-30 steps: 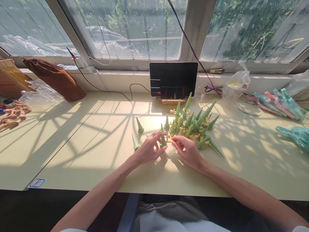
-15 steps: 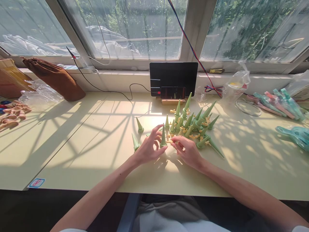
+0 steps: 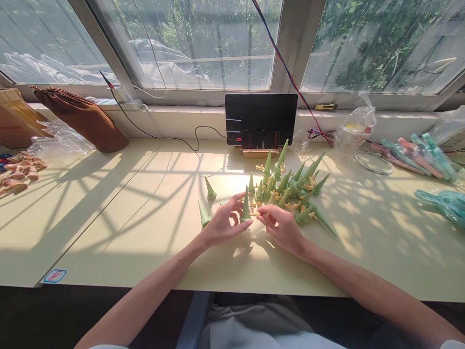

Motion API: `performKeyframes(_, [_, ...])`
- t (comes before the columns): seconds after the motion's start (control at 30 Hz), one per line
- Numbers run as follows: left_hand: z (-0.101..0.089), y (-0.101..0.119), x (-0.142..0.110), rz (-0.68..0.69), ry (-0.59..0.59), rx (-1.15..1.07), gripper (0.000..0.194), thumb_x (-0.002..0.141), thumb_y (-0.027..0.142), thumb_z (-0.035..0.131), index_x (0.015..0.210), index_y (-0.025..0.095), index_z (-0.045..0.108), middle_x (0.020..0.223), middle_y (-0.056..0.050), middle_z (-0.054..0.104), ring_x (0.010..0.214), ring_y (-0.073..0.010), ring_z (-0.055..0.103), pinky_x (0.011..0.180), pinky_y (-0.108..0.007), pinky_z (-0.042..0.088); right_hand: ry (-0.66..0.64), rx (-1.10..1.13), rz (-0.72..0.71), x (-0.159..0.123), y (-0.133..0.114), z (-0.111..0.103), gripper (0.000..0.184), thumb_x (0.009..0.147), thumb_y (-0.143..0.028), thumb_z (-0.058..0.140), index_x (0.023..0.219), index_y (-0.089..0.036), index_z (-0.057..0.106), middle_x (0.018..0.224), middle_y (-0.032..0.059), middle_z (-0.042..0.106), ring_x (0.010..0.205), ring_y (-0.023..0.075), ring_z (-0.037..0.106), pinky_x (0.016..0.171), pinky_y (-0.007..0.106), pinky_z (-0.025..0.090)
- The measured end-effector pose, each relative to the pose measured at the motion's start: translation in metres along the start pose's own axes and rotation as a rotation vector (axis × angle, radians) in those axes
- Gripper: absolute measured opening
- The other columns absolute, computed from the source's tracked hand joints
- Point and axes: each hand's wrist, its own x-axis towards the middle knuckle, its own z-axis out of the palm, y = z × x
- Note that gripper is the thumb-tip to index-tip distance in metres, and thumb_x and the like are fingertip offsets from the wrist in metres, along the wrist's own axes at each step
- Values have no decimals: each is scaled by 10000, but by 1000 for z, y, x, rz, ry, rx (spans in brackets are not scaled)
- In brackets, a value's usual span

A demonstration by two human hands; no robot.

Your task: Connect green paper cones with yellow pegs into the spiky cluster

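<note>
My left hand (image 3: 227, 220) is closed around the base of a green cone (image 3: 246, 206), which points upward with its tip free. A small yellow peg (image 3: 254, 214) juts from the cone's right side near its base. The thumb and fingers of my right hand (image 3: 279, 225) pinch the outer end of that peg. Just beyond both hands lies a pile of similar green cones (image 3: 286, 186) with yellow pegs, some upright and some on their sides. Left of my left hand are two loose cones, one standing (image 3: 209, 189) and one tilted (image 3: 203, 214).
A tablet (image 3: 261, 112) and a phone (image 3: 260, 139) lean on a wooden stand behind the pile. At left are a brown pouch (image 3: 85, 121) and wooden pieces (image 3: 22, 174). Plastic bags (image 3: 354, 126) and teal and pink packaged items (image 3: 421, 155) lie at right.
The left fingers have shifted slightly on the cone, leaving more of its tip showing. The right hand keeps its pinch beside the base, almost unmoved.
</note>
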Motion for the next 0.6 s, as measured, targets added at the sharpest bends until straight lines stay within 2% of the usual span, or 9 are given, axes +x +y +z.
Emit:
performKeyframes(0.17, [-1,0,1,62,9,31,360,889,291,609,1232,190,562,1032,-74,647,888,-170,616,629,-237,531,1,0,-6,0,1,0,88,956,-241,539,960,-187,609,800,25,636,518,99,508,513,250,447])
performKeyframes(0.27, [-2,3,2,87,5,34,236,898,261,596,1122,190,619,1022,-56,662,866,-152,621,654,-240,522,2,-6,-6,-1,1,1,97,960,-257,535,953,-190,605,774,17,619,511,99,495,511,250,439])
performKeyframes(0.6, [-2,3,2,79,5,44,153,886,259,607,1003,175,658,930,-47,667,800,-141,612,632,-239,518,-15,-24,16,-2,0,-1,117,974,-271,515,939,-192,594,750,7,598,525,104,499,535,259,425])
